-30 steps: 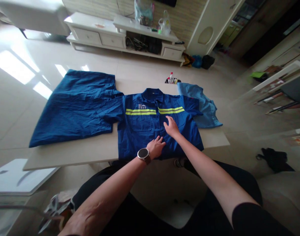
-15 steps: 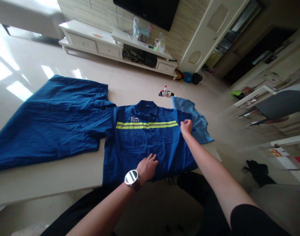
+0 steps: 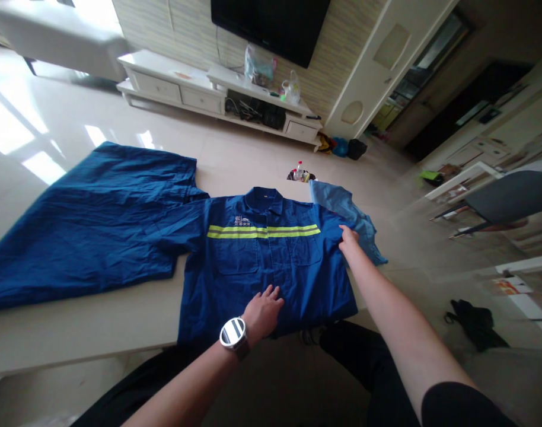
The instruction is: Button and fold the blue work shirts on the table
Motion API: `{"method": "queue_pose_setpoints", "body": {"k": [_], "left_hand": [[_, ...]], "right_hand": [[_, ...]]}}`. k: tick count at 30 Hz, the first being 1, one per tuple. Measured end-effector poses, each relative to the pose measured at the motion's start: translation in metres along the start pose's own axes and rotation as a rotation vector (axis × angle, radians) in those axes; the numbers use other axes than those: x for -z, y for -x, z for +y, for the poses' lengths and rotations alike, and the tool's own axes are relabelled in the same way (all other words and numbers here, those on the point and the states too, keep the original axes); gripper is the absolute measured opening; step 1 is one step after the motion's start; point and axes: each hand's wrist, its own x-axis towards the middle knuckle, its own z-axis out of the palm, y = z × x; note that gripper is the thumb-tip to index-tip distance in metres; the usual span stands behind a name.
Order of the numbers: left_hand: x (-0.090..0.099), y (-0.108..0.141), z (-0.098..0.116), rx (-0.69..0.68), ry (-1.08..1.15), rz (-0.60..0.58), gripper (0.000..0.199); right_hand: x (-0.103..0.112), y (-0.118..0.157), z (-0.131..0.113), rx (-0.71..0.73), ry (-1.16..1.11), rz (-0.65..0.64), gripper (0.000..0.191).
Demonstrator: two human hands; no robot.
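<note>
A blue work jacket [image 3: 271, 279] with a yellow-and-grey reflective stripe across its chest lies front up on a pale table [image 3: 133, 320], collar pointing away from me. My left hand [image 3: 264, 311], a round watch at its wrist, rests flat on the lower front with fingers spread. At the sleeve on the right, my right hand [image 3: 348, 236] has its fingers closed on the cloth. Partly under that sleeve is a light blue garment [image 3: 362, 219]. Another large blue garment [image 3: 97, 219] is spread on the left, touching the jacket's other sleeve.
Bottles with red caps [image 3: 299, 171] show just past the table's far edge. A white TV cabinet [image 3: 159, 86] holding plastic bags stands along the wall below a television [image 3: 271, 24]. To the right are a grey chair [image 3: 502, 198] and a dark bag-like item [image 3: 473, 323] on the floor.
My right hand has shifted slightly right and toward me, and the sleeve's outer end now hangs lower near it. My left hand stays flat on the jacket. The view has tilted slightly.
</note>
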Motion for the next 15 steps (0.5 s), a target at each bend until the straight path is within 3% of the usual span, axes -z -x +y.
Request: {"method": "queue_pose_setpoints", "body": {"k": [3,5,7,9,12,15], "left_hand": [[0.001,0.001,0.000,-0.003,-0.001,-0.009,0.054],[0.000,0.001,-0.001,-0.004,0.007,-0.002,0.054],[0.000,0.002,-0.001,-0.005,0.015,0.010,0.053],[0.000,0.003,0.000,-0.005,0.019,0.017,0.051],[0.001,0.005,0.001,0.000,0.017,0.018,0.050],[0.002,0.006,0.002,0.009,0.013,0.008,0.051]], "right_hand": [[-0.020,0.018,0.003,0.117,0.093,-0.040,0.033],[-0.033,0.039,0.011,0.268,0.223,-0.260,0.037],[-0.043,0.062,0.023,0.468,0.507,-0.566,0.050],[-0.049,0.079,0.036,0.578,0.815,-0.722,0.063],[-0.050,0.088,0.050,0.594,1.084,-0.715,0.067],[-0.048,0.084,0.052,0.555,1.150,-0.708,0.064]]}}
